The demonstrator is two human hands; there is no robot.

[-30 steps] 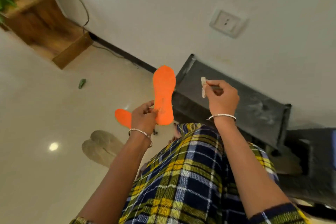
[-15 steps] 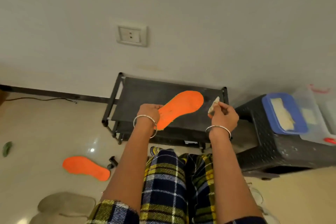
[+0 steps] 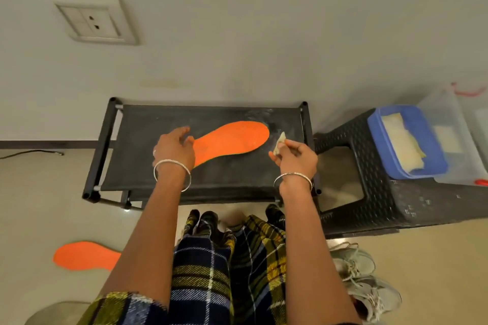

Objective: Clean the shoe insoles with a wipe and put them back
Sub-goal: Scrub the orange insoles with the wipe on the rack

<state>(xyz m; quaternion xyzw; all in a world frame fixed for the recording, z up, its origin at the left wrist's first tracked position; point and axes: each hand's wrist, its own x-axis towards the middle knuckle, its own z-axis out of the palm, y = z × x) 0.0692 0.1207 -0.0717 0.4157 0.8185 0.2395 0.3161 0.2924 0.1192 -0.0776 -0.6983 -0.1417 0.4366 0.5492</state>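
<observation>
Wiping is best done with the heel pinned flat: the orange insole [image 3: 229, 141] lies on the bench [image 3: 148, 140] between the hands, left hand [image 3: 174, 149] loose-fingered at its heel, possibly touching, right hand [image 3: 295, 155] pinching the wipe [image 3: 280, 143] just beside its toe.

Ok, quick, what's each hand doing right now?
Left hand: open, fingers relaxed at the heel of the orange insole.
Right hand: pinching a wipe.
</observation>
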